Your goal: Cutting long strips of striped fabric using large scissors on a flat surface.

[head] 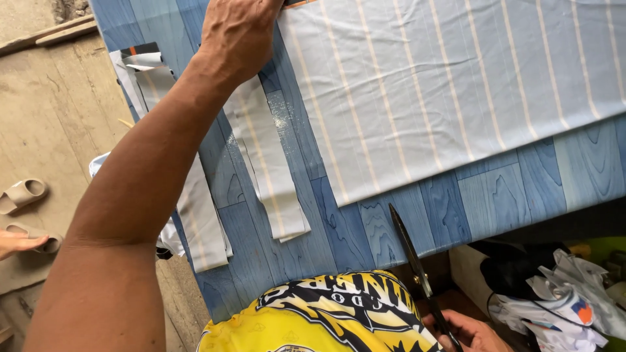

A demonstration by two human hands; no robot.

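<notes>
Low by my yellow shirt (326, 319), my right hand (466, 332) grips the scissors (414, 267), blades shut, pointing at the striped fabric sheet (456, 85). My left hand (238, 32) presses flat its far-left edge. Two cut strips (267, 163) lie left on the blue tabletop (495, 202); most of the sheet remains uncut.

Bare left arm (130, 215), no sleeve, no watch or band. Left hand (238, 36) and right hand (466, 332) bare, no rings seen. Shirt (319, 316) bright yellow, bold black-and-white striped pattern with lettering.
</notes>
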